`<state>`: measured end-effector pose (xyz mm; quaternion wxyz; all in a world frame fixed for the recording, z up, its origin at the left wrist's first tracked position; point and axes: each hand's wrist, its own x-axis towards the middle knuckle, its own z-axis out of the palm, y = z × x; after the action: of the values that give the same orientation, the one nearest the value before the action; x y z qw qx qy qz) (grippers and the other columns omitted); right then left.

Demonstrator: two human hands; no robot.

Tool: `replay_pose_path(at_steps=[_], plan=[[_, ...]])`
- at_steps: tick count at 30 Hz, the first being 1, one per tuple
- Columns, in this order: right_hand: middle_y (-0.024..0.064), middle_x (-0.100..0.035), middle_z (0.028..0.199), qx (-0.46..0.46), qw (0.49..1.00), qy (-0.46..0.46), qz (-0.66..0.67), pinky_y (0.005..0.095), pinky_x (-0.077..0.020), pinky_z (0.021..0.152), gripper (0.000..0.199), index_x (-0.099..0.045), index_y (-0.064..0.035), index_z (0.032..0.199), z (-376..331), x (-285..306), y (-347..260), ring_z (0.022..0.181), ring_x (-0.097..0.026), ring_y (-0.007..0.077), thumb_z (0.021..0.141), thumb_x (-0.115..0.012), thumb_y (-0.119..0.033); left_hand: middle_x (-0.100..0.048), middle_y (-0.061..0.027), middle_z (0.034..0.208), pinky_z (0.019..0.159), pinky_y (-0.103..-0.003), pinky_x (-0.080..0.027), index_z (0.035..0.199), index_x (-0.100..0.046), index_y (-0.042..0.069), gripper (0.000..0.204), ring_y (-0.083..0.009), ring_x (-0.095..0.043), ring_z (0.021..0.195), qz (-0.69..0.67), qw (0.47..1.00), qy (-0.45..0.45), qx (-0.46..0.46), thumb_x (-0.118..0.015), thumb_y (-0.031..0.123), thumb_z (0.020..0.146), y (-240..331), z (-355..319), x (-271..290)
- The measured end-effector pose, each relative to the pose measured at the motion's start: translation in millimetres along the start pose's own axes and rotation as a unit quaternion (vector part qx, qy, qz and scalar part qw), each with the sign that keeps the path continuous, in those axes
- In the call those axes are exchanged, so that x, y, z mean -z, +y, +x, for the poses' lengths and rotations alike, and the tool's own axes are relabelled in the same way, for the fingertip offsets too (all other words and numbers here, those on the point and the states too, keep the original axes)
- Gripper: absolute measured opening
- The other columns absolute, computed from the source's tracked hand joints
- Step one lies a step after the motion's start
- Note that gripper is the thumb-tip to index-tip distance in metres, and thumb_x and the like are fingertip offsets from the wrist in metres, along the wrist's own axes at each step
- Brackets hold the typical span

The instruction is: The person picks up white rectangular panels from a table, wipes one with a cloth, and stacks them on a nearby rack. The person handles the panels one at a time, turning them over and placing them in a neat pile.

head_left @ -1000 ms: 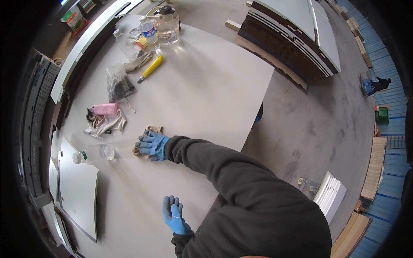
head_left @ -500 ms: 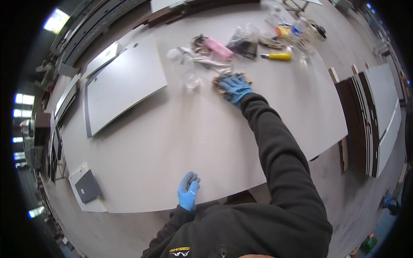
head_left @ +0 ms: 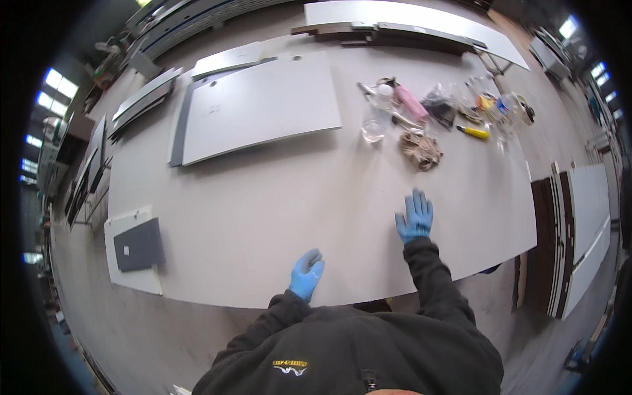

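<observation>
Both hands wear blue gloves and lie on the large pale worktable [head_left: 263, 217], each holding nothing. The right hand [head_left: 415, 217] is spread wide and flat, fingers fanned, on bare tabletop toward the right part of the near edge. The left hand [head_left: 307, 273] rests close to the near edge with its fingers together and loosely curved, nothing in its grasp. Nearest the right hand, further in toward the far right corner, lies a crumpled brownish rag [head_left: 420, 149], apart from the fingertips. Beyond it sits a cluster of small items: a clear plastic cup [head_left: 372, 129], a pink flat packet [head_left: 411, 103], a dark bag in clear wrapping [head_left: 438, 105], a yellow-handled tool [head_left: 475, 132], and some clear bottles [head_left: 507, 112] by the right edge; their labels are too small to make out. A big pale grey panel [head_left: 260, 105] lies flat at the far left of the table, and at the near left corner a smaller white board carries a dark grey rectangle [head_left: 138, 245]. Between the panel, the cluster and the two hands the tabletop is a broad open stretch. Stacked white and dark boards [head_left: 579, 224] stand on the floor off the right edge.
</observation>
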<state>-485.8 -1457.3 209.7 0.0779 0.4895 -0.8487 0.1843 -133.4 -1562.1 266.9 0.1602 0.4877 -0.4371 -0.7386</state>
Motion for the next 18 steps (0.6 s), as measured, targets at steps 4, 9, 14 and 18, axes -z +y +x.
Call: replay_pose_path(at_steps=[4, 9, 14, 18], plan=[[0.0223, -0.04, 0.153, -0.032, 0.999, -0.008, 0.013, 0.0557, -0.0253, 0.116, 0.058, -0.055, -0.0008, 0.128, -79.4, -5.2, -43.1, 0.143, -0.035, 0.0402, 0.083, -0.065, -0.034, -0.057, -0.0172, 0.135, 0.105, -0.037, -0.046, 0.141, -0.047, -0.003, 0.053, -0.0248, -0.056, 0.125, 0.054, 0.998, -0.026, -0.011, -0.064, 0.017, 0.095, -6.9, -1.2, 16.9], [0.0243, -0.041, 0.151, -0.059, 0.997, -0.001, -0.049, 0.0569, -0.0229, 0.118, 0.055, -0.054, 0.0012, 0.124, -110.7, -24.4, -69.2, 0.143, -0.034, 0.0421, 0.083, -0.062, -0.034, -0.056, -0.017, 0.137, 0.11, -0.038, -0.041, 0.14, -0.049, -0.002, 0.051, -0.0254, -0.052, 0.129, 0.066, 0.996, -0.06, -0.001, -0.064, 0.018, 0.095, -12.5, -20.6, 35.9], [0.0234, -0.04, 0.152, -0.043, 0.998, 0.038, -0.039, 0.0561, -0.0234, 0.118, 0.053, -0.055, 0.0015, 0.124, -109.4, -21.9, -76.5, 0.145, -0.032, 0.0407, 0.085, -0.06, -0.034, -0.056, -0.0183, 0.138, 0.11, -0.038, -0.042, 0.14, -0.048, -0.002, 0.054, -0.0257, -0.052, 0.13, 0.091, 0.994, -0.064, 0.0, -0.064, 0.023, 0.095, -23.1, -36.8, 55.6], [0.0231, -0.04, 0.152, -0.048, 0.998, 0.014, -0.036, 0.055, -0.023, 0.118, 0.053, -0.054, 0.002, 0.123, -112.1, -16.7, -78.3, 0.145, -0.031, 0.0401, 0.084, -0.061, -0.034, -0.056, -0.0177, 0.137, 0.109, -0.037, -0.042, 0.14, -0.048, -0.003, 0.055, -0.0253, -0.053, 0.129, 0.088, 0.995, -0.049, -0.004, -0.065, 0.023, 0.095, -29.5, -50.2, 69.1]])
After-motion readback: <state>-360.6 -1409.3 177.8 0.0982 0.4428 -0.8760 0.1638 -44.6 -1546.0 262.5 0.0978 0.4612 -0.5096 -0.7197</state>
